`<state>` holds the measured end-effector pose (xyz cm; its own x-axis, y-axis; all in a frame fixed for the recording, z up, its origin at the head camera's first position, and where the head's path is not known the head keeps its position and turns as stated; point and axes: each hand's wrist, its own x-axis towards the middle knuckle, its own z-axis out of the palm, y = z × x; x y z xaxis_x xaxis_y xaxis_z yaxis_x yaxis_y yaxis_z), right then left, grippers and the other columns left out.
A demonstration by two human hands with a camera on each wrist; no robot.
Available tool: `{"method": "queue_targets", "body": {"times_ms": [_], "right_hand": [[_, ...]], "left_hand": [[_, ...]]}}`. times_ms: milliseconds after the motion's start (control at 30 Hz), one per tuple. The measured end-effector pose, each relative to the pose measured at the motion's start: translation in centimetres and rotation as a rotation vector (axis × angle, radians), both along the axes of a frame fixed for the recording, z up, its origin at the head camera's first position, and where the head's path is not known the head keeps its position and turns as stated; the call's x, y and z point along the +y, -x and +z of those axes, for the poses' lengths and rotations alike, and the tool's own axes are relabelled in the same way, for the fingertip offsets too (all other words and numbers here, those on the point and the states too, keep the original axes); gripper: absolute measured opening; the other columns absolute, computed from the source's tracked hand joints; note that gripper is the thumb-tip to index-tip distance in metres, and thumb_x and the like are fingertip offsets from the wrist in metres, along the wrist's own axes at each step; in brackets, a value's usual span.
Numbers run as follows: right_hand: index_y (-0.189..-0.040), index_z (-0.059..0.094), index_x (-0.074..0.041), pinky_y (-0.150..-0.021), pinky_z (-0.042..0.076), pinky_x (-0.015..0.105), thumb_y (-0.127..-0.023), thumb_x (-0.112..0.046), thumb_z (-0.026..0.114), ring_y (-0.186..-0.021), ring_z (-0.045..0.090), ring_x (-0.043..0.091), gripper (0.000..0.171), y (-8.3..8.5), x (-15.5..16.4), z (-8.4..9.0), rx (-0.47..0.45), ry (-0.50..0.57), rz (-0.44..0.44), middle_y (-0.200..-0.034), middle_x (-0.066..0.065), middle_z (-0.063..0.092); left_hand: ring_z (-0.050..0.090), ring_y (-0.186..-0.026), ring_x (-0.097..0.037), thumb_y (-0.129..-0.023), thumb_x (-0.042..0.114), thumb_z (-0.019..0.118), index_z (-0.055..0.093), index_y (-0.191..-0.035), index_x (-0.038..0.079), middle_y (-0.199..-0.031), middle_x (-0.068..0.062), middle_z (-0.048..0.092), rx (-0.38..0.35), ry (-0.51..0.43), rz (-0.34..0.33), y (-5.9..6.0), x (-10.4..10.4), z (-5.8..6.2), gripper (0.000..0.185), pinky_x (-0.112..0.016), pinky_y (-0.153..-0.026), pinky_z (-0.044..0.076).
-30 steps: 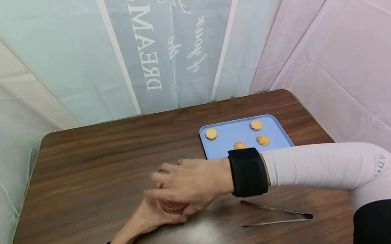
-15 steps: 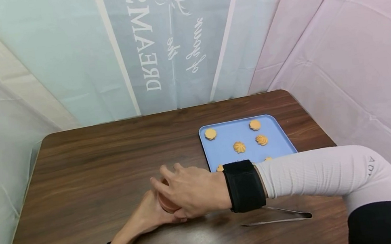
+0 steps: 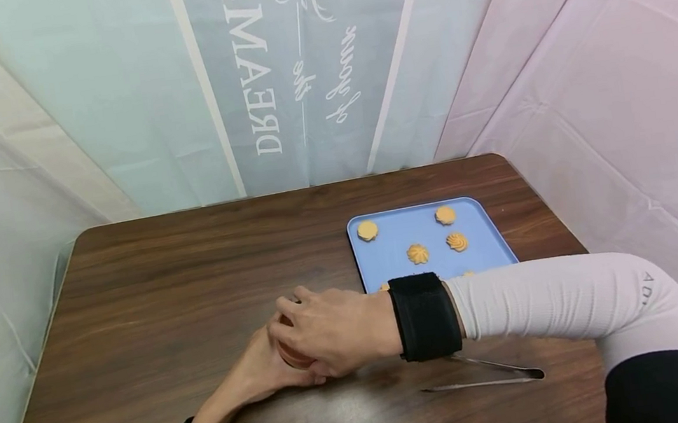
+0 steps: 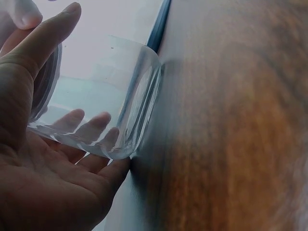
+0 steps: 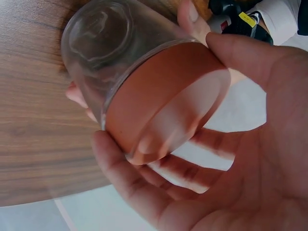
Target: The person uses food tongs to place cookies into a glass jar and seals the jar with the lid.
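Both hands are on a clear jar (image 5: 108, 57) with an orange-brown lid (image 5: 149, 98), left of the tongs on the table. My left hand (image 3: 263, 369) wraps the jar's side; in the left wrist view its fingers show through the transparent wall, and the jar's base is right at the tabletop. From above, my right hand (image 3: 340, 328) grips the lid, thumb on one side and fingers round the other, as the right wrist view shows. The lid sits on the jar's mouth. In the head view the right hand covers most of the jar.
A blue tray (image 3: 388, 230) with several round cookies, among them a swirled cookie (image 3: 457, 242), lies at the back right, partly behind the right forearm. Metal tongs (image 3: 499, 381) rest near the right wrist. Fabric walls stand round the wooden table (image 3: 163, 282).
Over the first half second my right hand shifted and turned on the lid, its wrist coming nearer the body and uncovering more of the tray. The left hand stayed on the jar.
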<state>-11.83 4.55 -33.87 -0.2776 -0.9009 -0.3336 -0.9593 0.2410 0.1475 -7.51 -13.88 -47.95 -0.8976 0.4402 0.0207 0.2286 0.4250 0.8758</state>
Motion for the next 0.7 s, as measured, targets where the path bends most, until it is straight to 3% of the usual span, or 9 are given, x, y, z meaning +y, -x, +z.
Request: {"method": "queue_targets", "body": {"times_ms": [300,567,700], "right_hand": [[-0.141,0.056,-0.017,-0.077,0.052,0.020,-0.095,-0.048,0.077,-0.109,0.049,0.016,0.059,1.0,0.3,0.0,-0.096,0.005,0.085,-0.133,0.003,0.052],[-0.148,0.054,-0.019,-0.093,0.053,0.025,-0.091,-0.042,0.084,-0.118,0.049,0.016,0.068,2.2,0.3,0.0,-0.148,-0.005,0.179,-0.139,0.002,0.050],[-0.151,0.053,-0.021,-0.095,0.054,0.029,-0.090,-0.041,0.085,-0.120,0.050,0.016,0.072,2.6,0.3,0.0,-0.144,-0.010,0.235,-0.138,0.002,0.051]], "left_hand": [[0.066,-0.116,-0.015,-0.079,0.036,0.096,0.035,-0.159,0.010,-0.140,-0.005,0.063,-0.026,-0.082,-0.033,-0.1,-0.1,-0.1,0.104,-0.033,-0.094,0.056],[0.063,-0.126,-0.019,-0.082,0.036,0.094,0.031,-0.164,0.013,-0.153,-0.007,0.054,-0.036,-0.098,-0.060,0.1,-0.2,-0.3,0.105,-0.034,-0.100,0.055],[0.063,-0.124,-0.017,-0.082,0.036,0.094,0.035,-0.162,0.014,-0.150,-0.006,0.055,-0.053,-0.098,-0.069,0.1,-0.2,-0.2,0.102,-0.033,-0.099,0.055]]}}
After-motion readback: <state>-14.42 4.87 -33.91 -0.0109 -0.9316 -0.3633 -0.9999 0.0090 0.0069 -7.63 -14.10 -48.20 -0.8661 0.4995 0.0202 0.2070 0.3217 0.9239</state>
